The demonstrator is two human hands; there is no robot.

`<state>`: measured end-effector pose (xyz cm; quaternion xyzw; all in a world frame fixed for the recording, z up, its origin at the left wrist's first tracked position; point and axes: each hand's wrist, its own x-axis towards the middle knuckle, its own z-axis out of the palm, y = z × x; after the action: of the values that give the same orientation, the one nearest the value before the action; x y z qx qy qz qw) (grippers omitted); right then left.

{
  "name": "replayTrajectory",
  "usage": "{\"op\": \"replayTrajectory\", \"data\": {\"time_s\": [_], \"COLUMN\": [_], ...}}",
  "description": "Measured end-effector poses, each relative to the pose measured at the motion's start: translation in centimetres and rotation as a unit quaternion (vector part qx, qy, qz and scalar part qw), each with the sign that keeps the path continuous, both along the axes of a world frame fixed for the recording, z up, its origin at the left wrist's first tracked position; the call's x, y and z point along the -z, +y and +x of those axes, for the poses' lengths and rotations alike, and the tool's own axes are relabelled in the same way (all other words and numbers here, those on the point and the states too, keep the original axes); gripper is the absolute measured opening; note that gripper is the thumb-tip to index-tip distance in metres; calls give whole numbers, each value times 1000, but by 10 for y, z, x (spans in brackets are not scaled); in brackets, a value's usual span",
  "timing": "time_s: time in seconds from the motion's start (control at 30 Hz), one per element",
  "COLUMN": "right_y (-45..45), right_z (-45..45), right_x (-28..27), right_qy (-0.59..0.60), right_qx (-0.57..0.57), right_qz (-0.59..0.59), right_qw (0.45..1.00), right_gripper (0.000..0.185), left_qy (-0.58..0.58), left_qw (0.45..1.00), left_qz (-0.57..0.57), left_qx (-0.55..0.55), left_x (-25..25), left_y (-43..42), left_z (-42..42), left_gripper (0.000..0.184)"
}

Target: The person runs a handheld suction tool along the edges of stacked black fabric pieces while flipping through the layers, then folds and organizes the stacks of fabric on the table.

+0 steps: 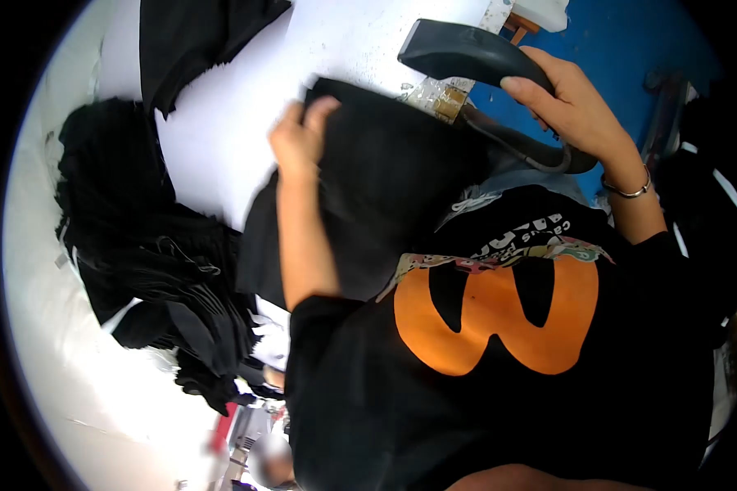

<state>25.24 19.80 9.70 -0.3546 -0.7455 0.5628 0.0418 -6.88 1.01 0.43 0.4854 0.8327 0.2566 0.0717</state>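
My left hand point(299, 139) is closed on the upper edge of a piece of black cloth point(393, 155), slightly blurred by motion. The cloth hangs in a broad fold beside my left forearm and in front of my body. My right hand point(571, 102) grips a dark, curved hand-held tool point(458, 51); its kind is not clear. The tool points left, above the table edge and apart from the cloth. Below it a dark cord or strap point(524, 147) curves near my lap. A bracelet point(630, 186) circles my right wrist.
A heap of black fabric pieces point(164, 262) lies on the left of the white table point(213, 139). Another black piece point(196, 49) rests at the top. The blue floor point(614, 49) shows at right. A blurred person point(272, 460) is in the background at bottom.
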Motion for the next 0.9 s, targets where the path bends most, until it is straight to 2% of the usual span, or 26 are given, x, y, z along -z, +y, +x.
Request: {"op": "replayTrajectory", "data": {"time_s": [0.03, 0.07, 0.1, 0.13, 0.2, 0.27, 0.3, 0.4, 0.47, 0.53, 0.57, 0.6, 0.67, 0.7, 0.73, 0.8, 0.87, 0.9], "right_y": [-3, -6, -10, -13, -14, -17, -15, -5, -9, -14, -14, -13, -5, 3, 7, 10, 0, -2], "right_z": [-4, -7, -8, -9, -14, -7, 1, 12, -11, -49, -62, -61, -54, -38, -31, -22, -47, -60], "right_x": [1, 1, 0, -1, 10, 9, 13, 15, 25, 37, 65, 59, 31, 27, 26, 29, 35, 41], "right_qy": [-3, -6, 2, 11, 54, 83, 78, 77, 66, -2, 111, 114, 55, 41, 40, 29, -9, 13], "right_qx": [7, -8, 6, 21, 37, 67, 61, 10, -18, -43, -38, -36, 27, 17, 17, -60, -125, -102], "right_qz": [-27, -25, -23, -21, 5, -45, -44, -152, -96, -58, 77, 72, -55, -94, -93, 1, 91, 74], "right_qw": [1000, 1000, 1000, 1000, 998, 993, 994, 985, 993, 997, 990, 990, 997, 995, 995, 998, 988, 992], "right_gripper": [53, 53, 54, 55, 53, 49, 49, 43, 41, 42, 45, 45, 47, 49, 49, 50, 53, 54], "left_qy": [-14, -95, -173, -291, -273, -242, -147, 27, 27, 42, 9, -26, -40, -59, -59, -30, -53, -72], "left_qw": [998, 992, 984, 955, 960, 967, 987, 993, 993, 993, 995, 994, 997, 997, 996, 999, 998, 996], "left_qz": [-46, -46, 42, 48, -21, -17, -23, 98, 107, 105, 103, 102, 62, 24, 25, 13, 24, 38], "left_qx": [-36, -67, 11, 13, 61, 76, 59, 58, 32, -10, -12, -14, -34, -53, -53, -34, -32, -36], "left_x": [-1, -6, -1, -32, -1, -6, -8, -18, -14, -14, -12, -11, -12, -15, -16, -15, -14, -14], "left_y": [11, 23, 24, 32, 27, 25, 24, 21, 14, 8, 7, 7, 11, 12, 15, 18, 18, 19], "left_z": [-28, -45, -53, -26, -28, 9, 26, 57, 61, 62, 60, 58, 61, 64, 65, 64, 63, 62], "left_gripper": [46, 42, 34, 27, 33, 43, 50, 31, 27, 26, 27, 28, 29, 30, 30, 30, 28, 28]}}
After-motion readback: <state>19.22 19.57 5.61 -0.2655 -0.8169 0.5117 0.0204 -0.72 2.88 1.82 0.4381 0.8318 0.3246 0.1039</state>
